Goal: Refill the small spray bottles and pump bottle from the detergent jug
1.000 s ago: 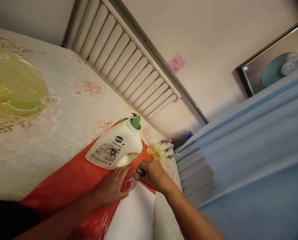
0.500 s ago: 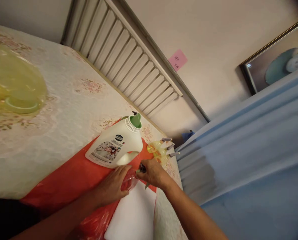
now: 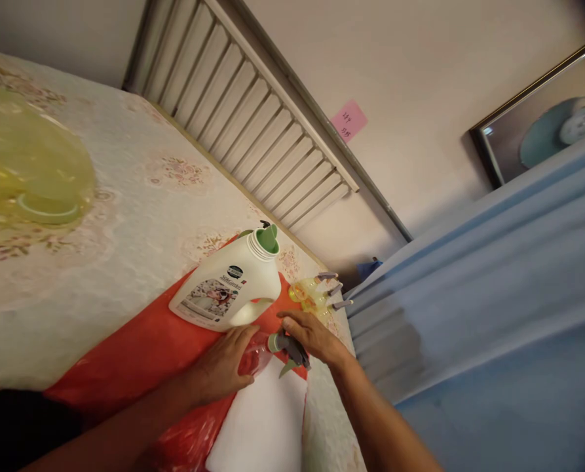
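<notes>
My left hand [image 3: 219, 367] is wrapped round a small clear spray bottle [image 3: 255, 356] that lies on the red plastic sheet [image 3: 139, 354]. My right hand [image 3: 312, 334] rests on the bottle's grey trigger head [image 3: 290, 347], fingers curled over it, with a green collar [image 3: 272, 342] showing at the neck. Just behind my hands a white detergent jug [image 3: 228, 287] with an open green spout [image 3: 266, 237] stands uncapped. Several yellow spray bottles [image 3: 316, 294] with grey triggers lie to the right of the jug.
A white cloth [image 3: 263, 419] lies in front of my hands. The flowered table cover [image 3: 100, 223] stretches left, with a yellow translucent container [image 3: 27, 177] on it. A slatted radiator [image 3: 253, 124], a pink note [image 3: 348, 121] and a blue curtain [image 3: 493, 282] stand behind and right.
My right hand has turned and slid back a little, so the grey trigger head now shows below it. My left hand has kept its hold on the bottle.
</notes>
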Motion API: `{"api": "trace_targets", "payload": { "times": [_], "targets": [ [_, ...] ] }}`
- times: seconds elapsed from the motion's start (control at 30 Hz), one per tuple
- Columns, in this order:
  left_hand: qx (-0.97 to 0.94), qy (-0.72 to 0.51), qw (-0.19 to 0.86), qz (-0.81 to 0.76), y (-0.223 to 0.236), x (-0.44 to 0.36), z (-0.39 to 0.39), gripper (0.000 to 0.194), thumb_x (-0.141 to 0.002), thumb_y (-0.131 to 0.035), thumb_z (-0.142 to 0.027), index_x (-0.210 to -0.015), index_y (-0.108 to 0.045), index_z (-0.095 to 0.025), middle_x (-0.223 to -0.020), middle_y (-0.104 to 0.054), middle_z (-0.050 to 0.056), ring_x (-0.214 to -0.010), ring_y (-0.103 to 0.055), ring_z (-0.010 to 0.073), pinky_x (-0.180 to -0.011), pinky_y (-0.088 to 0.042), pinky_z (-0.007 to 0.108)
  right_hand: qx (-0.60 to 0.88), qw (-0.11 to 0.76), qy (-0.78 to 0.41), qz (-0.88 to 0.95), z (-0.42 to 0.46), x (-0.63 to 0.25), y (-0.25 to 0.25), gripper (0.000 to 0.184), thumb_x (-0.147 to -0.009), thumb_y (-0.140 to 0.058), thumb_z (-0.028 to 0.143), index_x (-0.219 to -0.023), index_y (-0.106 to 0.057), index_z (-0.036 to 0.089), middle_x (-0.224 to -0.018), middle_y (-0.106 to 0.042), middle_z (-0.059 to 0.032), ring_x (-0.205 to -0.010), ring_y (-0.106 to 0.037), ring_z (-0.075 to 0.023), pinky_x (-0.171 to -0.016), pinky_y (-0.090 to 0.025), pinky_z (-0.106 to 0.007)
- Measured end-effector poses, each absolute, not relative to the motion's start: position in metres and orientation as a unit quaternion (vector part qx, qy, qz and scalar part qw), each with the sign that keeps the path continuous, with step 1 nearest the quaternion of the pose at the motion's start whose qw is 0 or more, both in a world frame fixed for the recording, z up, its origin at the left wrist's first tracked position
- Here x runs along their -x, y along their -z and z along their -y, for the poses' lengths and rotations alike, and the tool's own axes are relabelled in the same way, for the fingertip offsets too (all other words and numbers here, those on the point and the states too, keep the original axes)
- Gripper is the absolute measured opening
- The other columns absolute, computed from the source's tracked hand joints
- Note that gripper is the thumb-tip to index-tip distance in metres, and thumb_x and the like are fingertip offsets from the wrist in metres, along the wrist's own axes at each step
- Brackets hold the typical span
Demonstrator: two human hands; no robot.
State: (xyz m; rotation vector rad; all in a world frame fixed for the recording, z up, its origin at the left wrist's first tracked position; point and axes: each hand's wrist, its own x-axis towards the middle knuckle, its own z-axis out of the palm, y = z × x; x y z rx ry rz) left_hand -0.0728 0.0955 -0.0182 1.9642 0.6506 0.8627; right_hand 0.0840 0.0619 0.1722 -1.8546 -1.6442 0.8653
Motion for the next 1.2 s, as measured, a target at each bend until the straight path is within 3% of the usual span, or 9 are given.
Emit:
{"api": "trace_targets", "payload": {
  "times": [0.1, 0.2, 0.27, 0.47, 0.57, 0.73, 0.97, 1.2],
  "targets": [
    [-0.788, -0.351, 0.433, -0.261, 0.018, 0.073, -0.096, 0.083, -0.064, -0.069, -0.019, -0.14, -0.036, -0.025, -0.146, -0.049, 0.013, -0.137, -0.042, 0.0319, -0.113, -0.036, 0.05, 0.667, 0.285, -0.411, 0.552, -0.059, -0.108, -0.158, 0.039, -0.084, -0.066, 0.051, -0.107, -0.072, 0.02, -0.088, -0.075, -0.0041, -0.068, -0.068, -0.0156, -0.061, -0.051, -0.026],
    [-0.786, -0.355, 0.436, -0.257, 0.018, 0.073, -0.096, 0.083, -0.063, -0.069, -0.018, -0.139, -0.037, -0.025, -0.144, -0.051, 0.012, -0.135, -0.045, 0.0308, -0.112, -0.038, 0.048, 0.626, 0.386, -0.472, 0.485, -0.052, -0.12, -0.132, 0.043, -0.066, -0.084, 0.04, -0.104, -0.072, 0.023, -0.091, -0.075, -0.0037, -0.071, -0.068, -0.0172, -0.062, -0.051, -0.027],
    [-0.783, -0.361, 0.437, -0.256, 0.018, 0.073, -0.096, 0.083, -0.062, -0.069, -0.017, -0.139, -0.037, -0.025, -0.142, -0.052, 0.011, -0.134, -0.046, 0.0306, -0.111, -0.038, 0.047, 0.611, 0.412, -0.48, 0.476, -0.048, -0.121, -0.115, 0.044, -0.062, -0.087, 0.036, -0.102, -0.072, 0.023, -0.089, -0.075, -0.0042, -0.068, -0.066, -0.0165, -0.06, -0.05, -0.026],
    [-0.779, -0.386, 0.429, -0.244, 0.022, 0.071, -0.096, 0.082, -0.064, -0.069, -0.017, -0.138, -0.037, -0.028, -0.137, -0.054, 0.01, -0.129, -0.049, 0.0298, -0.109, -0.041, 0.047, 0.591, 0.397, -0.506, 0.486, -0.045, -0.111, -0.091, 0.033, -0.072, -0.079, 0.042, -0.098, -0.074, 0.022, -0.073, -0.069, -0.0008, -0.049, -0.054, -0.01, -0.05, -0.041, -0.022],
    [-0.778, -0.391, 0.43, -0.239, 0.024, 0.07, -0.096, 0.084, -0.061, -0.07, -0.014, -0.137, -0.037, -0.028, -0.137, -0.054, 0.009, -0.129, -0.049, 0.0298, -0.108, -0.041, 0.047, 0.585, 0.414, -0.489, 0.498, -0.047, -0.106, -0.088, 0.031, -0.065, -0.084, 0.036, -0.092, -0.074, 0.023, -0.082, -0.069, -0.0014, -0.057, -0.055, -0.0115, -0.053, -0.043, -0.022],
    [-0.777, -0.395, 0.429, -0.238, 0.024, 0.07, -0.096, 0.085, -0.063, -0.07, -0.016, -0.139, -0.036, -0.03, -0.136, -0.055, 0.008, -0.128, -0.05, 0.0296, -0.108, -0.041, 0.046, 0.591, 0.446, -0.445, 0.504, -0.044, -0.097, -0.082, 0.025, -0.075, -0.075, 0.038, -0.092, -0.072, 0.021, -0.074, -0.066, -0.0002, -0.054, -0.052, -0.0121, -0.053, -0.043, -0.024],
    [-0.777, -0.387, 0.428, -0.253, 0.026, 0.069, -0.095, 0.085, -0.061, -0.07, -0.015, -0.138, -0.038, -0.028, -0.139, -0.054, 0.009, -0.13, -0.048, 0.0308, -0.11, -0.039, 0.047, 0.634, 0.447, -0.303, 0.554, -0.037, -0.079, -0.087, 0.026, -0.066, -0.075, 0.015, -0.091, -0.071, 0.021, -0.089, -0.07, -0.0013, -0.079, -0.061, -0.0181, -0.072, -0.049, -0.027],
    [-0.777, -0.391, 0.426, -0.248, 0.021, 0.072, -0.095, 0.073, -0.063, -0.07, -0.017, -0.131, -0.044, -0.029, -0.132, -0.058, 0.009, -0.123, -0.054, 0.0312, -0.104, -0.044, 0.047, 0.687, 0.497, -0.179, 0.499, -0.034, -0.063, -0.066, 0.022, -0.063, -0.077, 0.017, -0.081, -0.064, 0.019, -0.077, -0.065, 0.0007, -0.071, -0.058, -0.0167, -0.07, -0.047, -0.028]
  ]
}}
